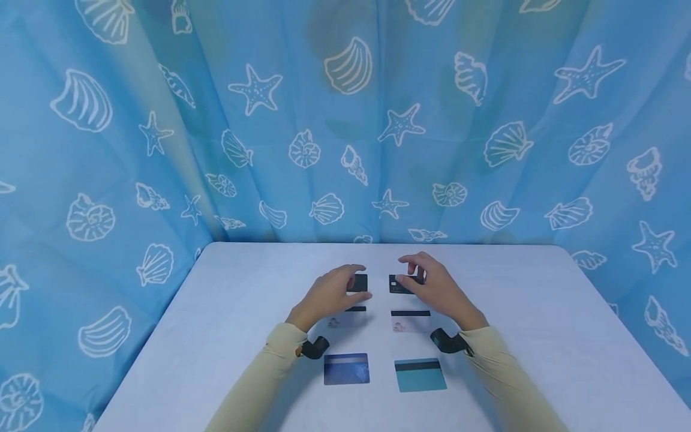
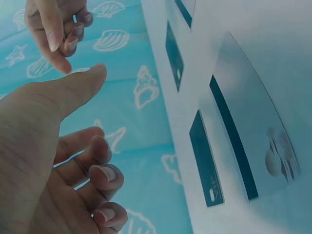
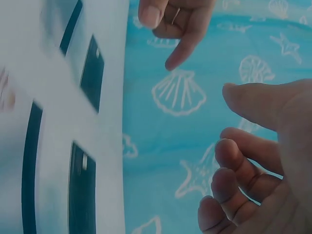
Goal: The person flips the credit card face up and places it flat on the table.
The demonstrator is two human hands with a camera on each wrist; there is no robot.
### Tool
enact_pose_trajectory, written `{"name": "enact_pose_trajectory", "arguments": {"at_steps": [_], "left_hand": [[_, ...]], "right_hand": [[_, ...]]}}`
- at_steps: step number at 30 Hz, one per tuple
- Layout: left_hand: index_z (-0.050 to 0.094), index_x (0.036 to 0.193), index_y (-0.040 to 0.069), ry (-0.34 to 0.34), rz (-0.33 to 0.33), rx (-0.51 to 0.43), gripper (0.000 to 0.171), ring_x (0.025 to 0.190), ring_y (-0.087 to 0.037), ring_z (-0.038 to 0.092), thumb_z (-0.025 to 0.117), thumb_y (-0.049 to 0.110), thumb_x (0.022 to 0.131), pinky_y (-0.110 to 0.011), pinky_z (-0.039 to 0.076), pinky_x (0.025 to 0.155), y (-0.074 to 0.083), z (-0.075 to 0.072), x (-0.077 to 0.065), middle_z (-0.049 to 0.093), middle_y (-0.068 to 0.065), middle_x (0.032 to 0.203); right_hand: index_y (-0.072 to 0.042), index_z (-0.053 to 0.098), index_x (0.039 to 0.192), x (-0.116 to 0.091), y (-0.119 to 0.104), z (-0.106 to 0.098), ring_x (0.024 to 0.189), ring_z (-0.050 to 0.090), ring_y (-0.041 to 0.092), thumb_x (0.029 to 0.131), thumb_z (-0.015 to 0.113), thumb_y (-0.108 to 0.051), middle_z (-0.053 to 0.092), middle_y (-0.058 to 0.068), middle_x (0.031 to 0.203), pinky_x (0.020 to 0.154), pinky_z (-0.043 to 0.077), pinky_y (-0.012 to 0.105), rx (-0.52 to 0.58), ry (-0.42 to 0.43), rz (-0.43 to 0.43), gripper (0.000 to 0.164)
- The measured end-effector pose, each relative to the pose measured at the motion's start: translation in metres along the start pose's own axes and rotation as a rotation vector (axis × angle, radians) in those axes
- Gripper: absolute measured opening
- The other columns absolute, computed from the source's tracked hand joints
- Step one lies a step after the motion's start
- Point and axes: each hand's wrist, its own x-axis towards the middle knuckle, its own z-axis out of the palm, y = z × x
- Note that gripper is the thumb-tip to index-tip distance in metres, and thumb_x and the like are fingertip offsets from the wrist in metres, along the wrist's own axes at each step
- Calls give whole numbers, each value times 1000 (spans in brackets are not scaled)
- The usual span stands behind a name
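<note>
My left hand [image 1: 329, 292] hovers above a black card [image 1: 360, 282], its fingers loosely bent and nothing between them. Opposite it, my right hand [image 1: 436, 289] is held over a second black card [image 1: 398, 288], also with bent fingers and an empty grasp. The left wrist view shows a gap between thumb and fingertips, with the black card [image 2: 206, 165] lying flat on the table. In the right wrist view, the other black card [image 3: 83, 195] likewise lies apart from the hand. Each hand partly covers its card in the head view.
Nearer the body lie two pale cards with dark stripes, one left [image 1: 353, 318] and one right [image 1: 410, 323]. Closest are a blue card [image 1: 346, 374] and a teal card [image 1: 422, 380]. A shell-patterned blue curtain [image 1: 345, 120] hangs behind the white table [image 1: 227, 336].
</note>
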Motion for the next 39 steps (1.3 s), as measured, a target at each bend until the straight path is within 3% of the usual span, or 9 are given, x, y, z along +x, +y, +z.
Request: {"name": "enact_pose_trajectory", "arguments": {"at_steps": [5, 10, 14, 18, 26, 32, 39], "left_hand": [[50, 142, 21, 9, -50, -12, 66, 83, -11, 54, 69, 52, 87, -24, 49, 73, -3, -5, -17, 64, -2, 98], [52, 141, 18, 4, -49, -26, 66, 77, -11, 52, 71, 50, 86, -23, 45, 65, -7, -6, -30, 65, -5, 96], [52, 140, 18, 19, -74, -40, 65, 74, -11, 52, 71, 50, 86, -24, 44, 61, -15, -5, -38, 63, -3, 93], [53, 139, 18, 23, -80, -34, 65, 71, -10, 50, 72, 49, 86, -23, 42, 58, -21, -2, -40, 59, 1, 88], [54, 139, 15, 4, -87, -43, 67, 71, -11, 50, 75, 47, 84, -24, 41, 59, -27, 1, -43, 61, -4, 87], [54, 140, 16, -40, -114, -26, 68, 71, -12, 51, 75, 47, 83, -25, 42, 60, -31, 1, -43, 62, -5, 87], [56, 137, 17, -94, -169, -12, 69, 78, -14, 53, 79, 47, 79, -29, 46, 69, -34, 1, -45, 62, 0, 90]], "right_hand": [[-17, 59, 133, -6, -16, 14, 86, 50, 15, 93, 68, -33, 56, 0, 98, 71, 49, 23, 62, -16, -22, 44], [-16, 60, 131, -7, -27, 23, 84, 50, 15, 92, 68, -33, 56, 3, 96, 72, 48, 23, 100, -27, -32, 44], [-15, 60, 131, -8, -31, 32, 86, 51, 19, 92, 68, -33, 56, 5, 96, 77, 50, 32, 123, -39, -31, 44], [-15, 60, 131, -11, -31, 40, 90, 53, 23, 92, 69, -33, 56, 6, 97, 82, 50, 40, 127, -47, -23, 44], [-13, 59, 133, -13, -31, 53, 92, 51, 20, 91, 69, -34, 59, 7, 102, 69, 44, 24, 62, -70, -12, 48], [-13, 58, 134, -12, -31, 64, 91, 48, 15, 90, 71, -34, 55, -1, 98, 66, 44, 22, 41, -124, 10, 50], [-14, 58, 134, -13, -29, 76, 94, 50, 17, 87, 75, -32, 56, 0, 99, 75, 47, 27, 8, -188, 60, 53]]}}
